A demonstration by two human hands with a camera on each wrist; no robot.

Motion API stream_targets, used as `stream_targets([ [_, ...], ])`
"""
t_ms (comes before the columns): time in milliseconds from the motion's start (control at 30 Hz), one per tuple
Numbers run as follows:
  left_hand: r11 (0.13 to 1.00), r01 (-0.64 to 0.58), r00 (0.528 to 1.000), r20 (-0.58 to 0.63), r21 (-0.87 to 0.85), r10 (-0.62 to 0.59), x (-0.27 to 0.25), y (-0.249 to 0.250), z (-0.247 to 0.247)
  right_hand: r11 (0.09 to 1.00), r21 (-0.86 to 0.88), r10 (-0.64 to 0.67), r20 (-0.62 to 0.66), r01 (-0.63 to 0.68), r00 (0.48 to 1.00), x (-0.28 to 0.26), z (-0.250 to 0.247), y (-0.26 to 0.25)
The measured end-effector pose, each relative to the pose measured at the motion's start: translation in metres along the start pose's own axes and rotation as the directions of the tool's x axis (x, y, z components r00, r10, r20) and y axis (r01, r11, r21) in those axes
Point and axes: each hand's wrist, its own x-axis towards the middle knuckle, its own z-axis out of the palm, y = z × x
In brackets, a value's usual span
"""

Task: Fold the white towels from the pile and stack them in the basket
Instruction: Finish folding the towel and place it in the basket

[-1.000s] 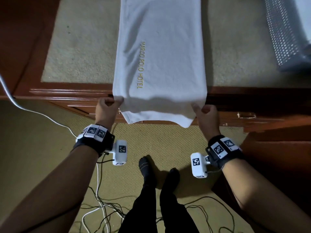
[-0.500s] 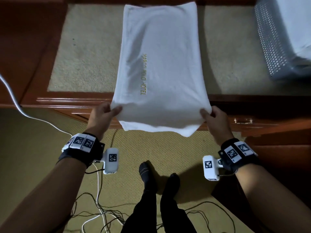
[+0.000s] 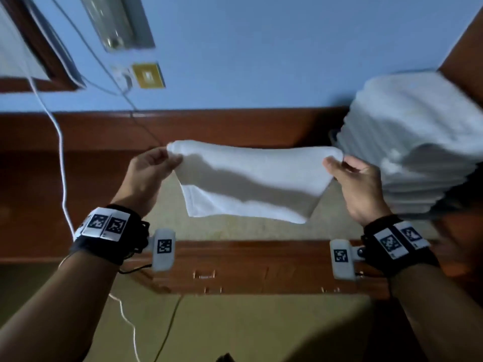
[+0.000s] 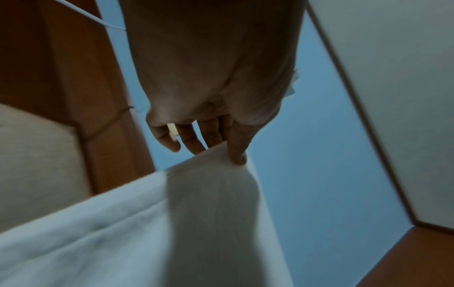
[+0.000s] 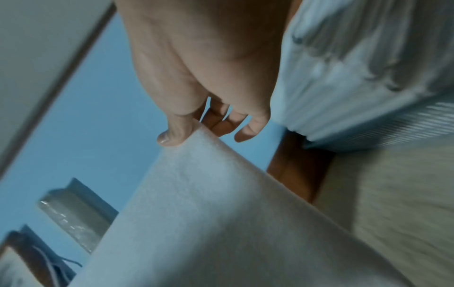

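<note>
A folded white towel (image 3: 251, 181) hangs in the air above the beige-topped wooden table (image 3: 230, 231). My left hand (image 3: 167, 159) pinches its upper left corner, thumb on the near side, also plain in the left wrist view, where the left hand (image 4: 228, 153) nips the towel (image 4: 147, 223). My right hand (image 3: 337, 163) pinches the upper right corner; in the right wrist view the right hand (image 5: 194, 134) has its thumb on the towel (image 5: 209, 213). To the right, a tall stack of folded white towels (image 3: 418, 142) fills the perforated basket (image 5: 405, 126).
A blue wall (image 3: 287, 53) rises behind the table, with a yellow wall plate (image 3: 147, 75) and white cables (image 3: 61, 152) running down at left. Dark wooden trim (image 3: 222, 126) edges the table's back. Drawer handles (image 3: 205, 274) show on the table front.
Both hands have lifted the towel's near edge off the table, up and away from me, so it now hangs folded in the air. My head has tilted up toward the wall.
</note>
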Motion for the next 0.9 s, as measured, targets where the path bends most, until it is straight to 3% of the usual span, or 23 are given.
stream_targets([
  [100, 0.991, -0.097, 0.995, -0.002, -0.092, 0.097, -0.001, 0.072, 0.003, 0.987, 0.114, -0.118, 0.017, 0.115, 0.993, 0.014, -0.007, -0.067],
  [233, 0.962, -0.257, 0.966, -0.022, -0.087, 0.256, -0.017, 0.144, 0.006, 0.952, 0.189, -0.244, 0.005, 0.239, 0.970, 0.017, -0.027, -0.139],
  [333, 0.937, -0.328, 0.945, -0.044, -0.122, 0.325, -0.024, 0.169, 0.004, 0.929, 0.243, -0.293, 0.021, 0.279, 0.956, 0.015, -0.042, -0.169],
  [400, 0.935, -0.304, 0.952, -0.024, -0.183, 0.305, -0.025, 0.170, 0.002, 0.931, 0.271, -0.265, 0.042, 0.245, 0.963, 0.018, -0.046, -0.174],
  [500, 0.952, -0.197, 0.979, 0.004, -0.235, 0.204, -0.025, 0.146, 0.009, 0.953, 0.268, -0.166, 0.082, 0.139, 0.983, 0.025, -0.039, -0.156],
  [633, 0.978, 0.015, 0.999, -0.041, -0.207, -0.024, -0.012, 0.069, 0.014, 0.992, 0.110, 0.050, 0.081, -0.059, 0.995, 0.041, -0.017, -0.080],
  [767, 0.962, 0.235, 0.963, -0.101, -0.138, -0.249, 0.022, -0.026, 0.021, 0.975, -0.062, 0.217, 0.054, -0.214, 0.975, 0.063, 0.009, 0.010],
  [900, 0.921, 0.375, 0.909, -0.151, -0.108, -0.388, 0.086, -0.108, 0.028, 0.922, -0.181, 0.357, 0.055, -0.342, 0.933, 0.108, 0.040, 0.086],
])
